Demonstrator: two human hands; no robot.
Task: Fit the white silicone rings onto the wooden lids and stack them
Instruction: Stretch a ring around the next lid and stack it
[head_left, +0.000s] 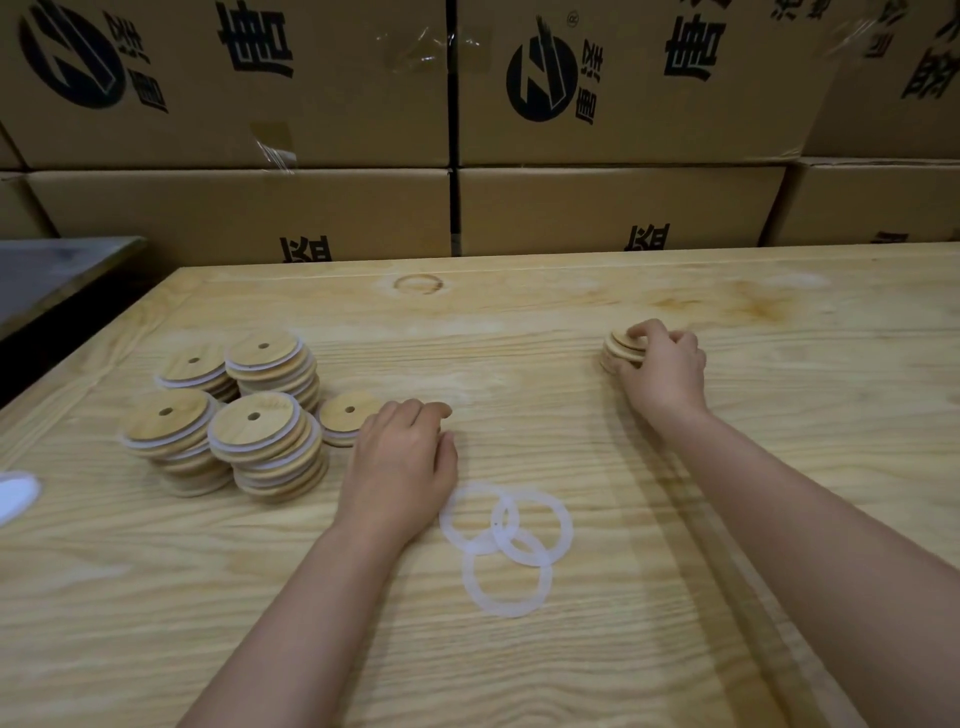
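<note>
Your right hand (662, 364) sits well beyond the silicone rings (503, 521) and off to their right. Its fingers are curled down over a small stack of wooden lids (619, 347), with the fingertips gripping the top lid's rim and the thumb against the near side. The stack rests on the bench (519, 364).

Your left hand (402, 457) lies just beyond the rings on their left, close to them but not touching. It rests knuckles up on the bench with the fingers bent under. You cannot tell from this view whether it pinches anything.

The three rings lie flat and overlap one another, two side by side and one nearer to you. Left of the rings, past your left hand, stand the finished stacks (254, 421): four piles of lids with white rings showing at their rims. A low pile (345, 415) sits beside them, just off your left hand's knuckles.

Open bench stretches between the rings and your right hand, and all around the near side of the rings. Far beyond the rings the bench's back edge meets a wall of cardboard boxes (234, 208). Far left of the rings, at the frame's edge, lies a white object (18, 493).
</note>
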